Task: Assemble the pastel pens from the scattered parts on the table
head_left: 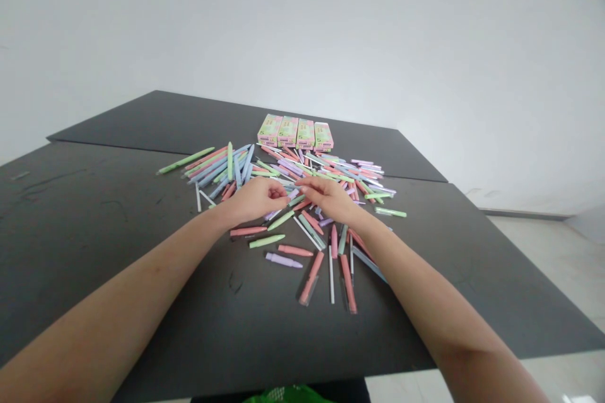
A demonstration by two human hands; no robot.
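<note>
Many pastel pen parts [302, 173], pink, green, blue and purple, lie scattered on a black table [108, 214]. My left hand [255, 199] and my right hand [328, 197] meet over the middle of the pile, fingertips close together. Between them is a small pale purple piece [293, 194], and which hand pinches it is unclear. Loose pink barrels [312, 277], a purple cap [282, 259] and thin white refills [331, 274] lie nearer to me. Several assembled pens [215, 164] are grouped at the left of the pile.
Several green-and-pink boxes [295, 132] stand in a row behind the pile. A white wall rises behind the table. Pale floor [558, 264] shows at the right. Something bright green [288, 395] peeks out below the table's near edge.
</note>
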